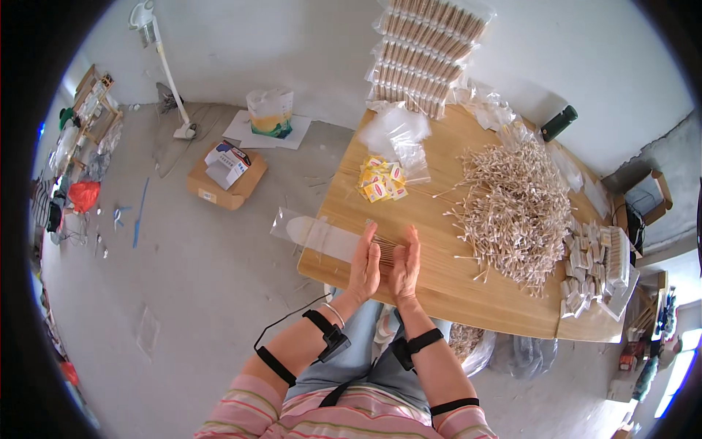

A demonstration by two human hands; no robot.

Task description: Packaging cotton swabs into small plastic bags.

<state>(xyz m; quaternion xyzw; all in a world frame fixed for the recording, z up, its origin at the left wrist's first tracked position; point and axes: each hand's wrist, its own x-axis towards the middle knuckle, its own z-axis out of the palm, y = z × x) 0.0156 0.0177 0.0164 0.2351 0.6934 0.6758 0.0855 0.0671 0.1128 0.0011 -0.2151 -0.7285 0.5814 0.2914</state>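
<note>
My left hand [364, 267] and my right hand [405, 268] face each other at the front edge of the wooden table [431, 296]. Pressed between them is a small bundle of cotton swabs [386, 252], lying crosswise, its ends hidden by my palms and fingers. Beside my left hand lies a clear plastic bag [292, 228] with a white piece in it, sticking out past the table's left edge. Yellow-and-white small packets [382, 179] sit in a pile beyond my hands. To the right spreads a big heap of loose cotton swabs [515, 212].
Empty clear bags [401, 135] lie at the table's far left, near stacked packs of swabs [424, 55]. Filled small packs [589, 267] crowd the right end. A dark green bottle [559, 123] stands by the wall. A cardboard box [227, 179] rests on the floor.
</note>
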